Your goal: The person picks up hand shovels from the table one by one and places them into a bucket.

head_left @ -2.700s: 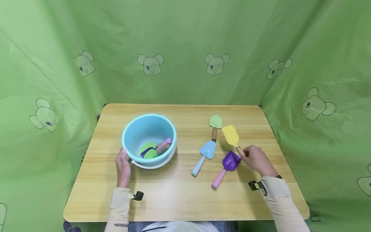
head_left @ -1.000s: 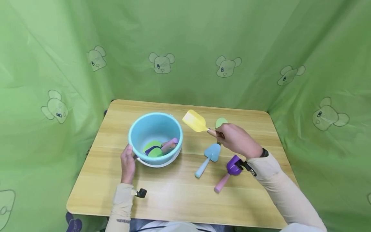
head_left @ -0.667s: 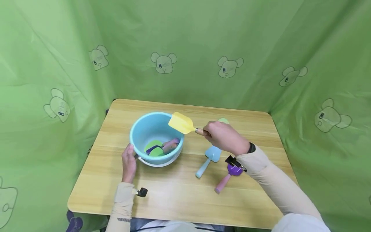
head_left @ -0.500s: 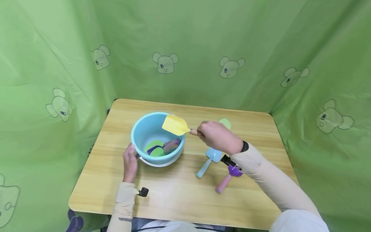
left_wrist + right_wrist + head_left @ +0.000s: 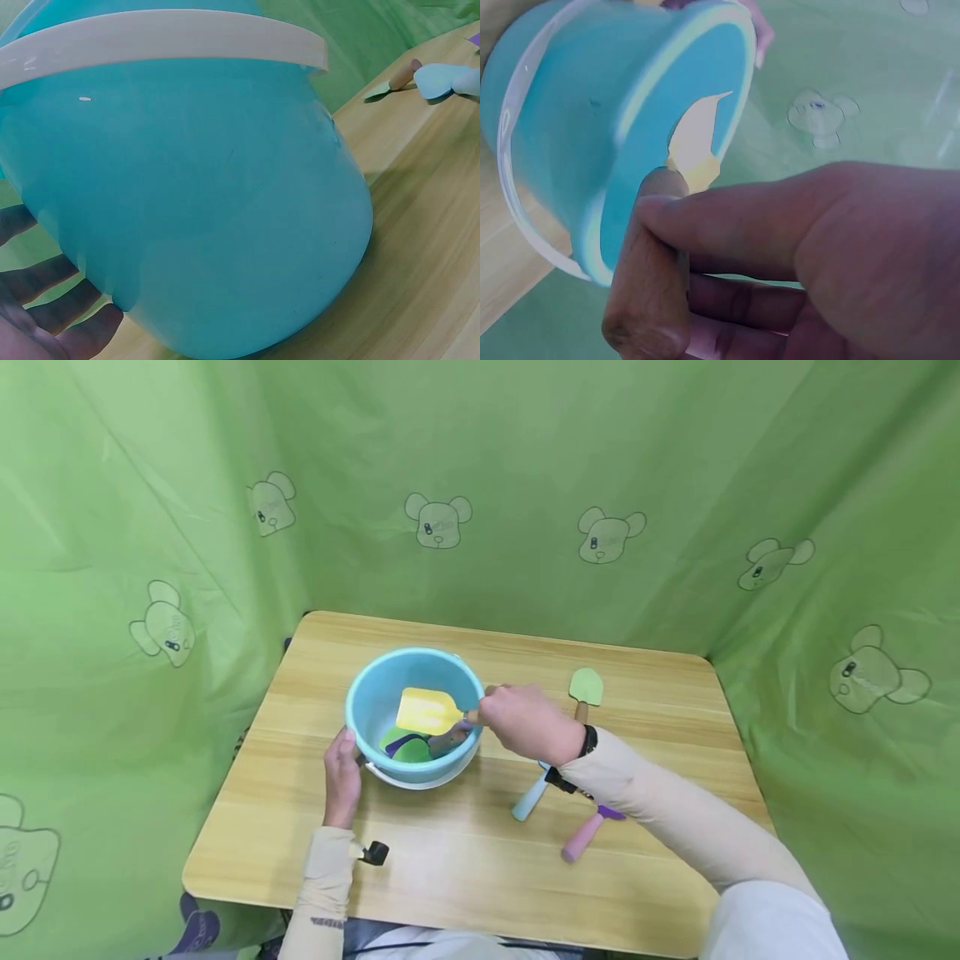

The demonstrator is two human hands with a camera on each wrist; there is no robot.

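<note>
A light blue bucket (image 5: pixel 431 670) with a white handle (image 5: pixel 180 34) stands on the left half of the wooden table. My left hand (image 5: pixel 342 777) is at its left side, thumb near the rim; the left wrist view has the extended fingers (image 5: pixel 45 277) against the outer wall. Over the bucket's mouth, my right hand (image 5: pixel 532 722) grips a yellow toy shovel (image 5: pixel 429 712) by its wooden handle (image 5: pixel 649 285), blade pointing left. Inside the bucket lie green shovel blades (image 5: pixel 412 752) and a purple one (image 5: pixel 399 742), partly hidden under the yellow blade.
Right of the bucket lie a light green shovel (image 5: pixel 586 687), a light blue shovel (image 5: pixel 531 798) and a purple shovel with a pink handle (image 5: pixel 581 841). My right forearm covers parts of the last two. Green curtain (image 5: pixel 525 585) surrounds the wooden table (image 5: pixel 465 877).
My right hand has lifted the yellow shovel from the table's right side and carried it left over the bucket, swinging its blade leftward. My left hand stays at the bucket.
</note>
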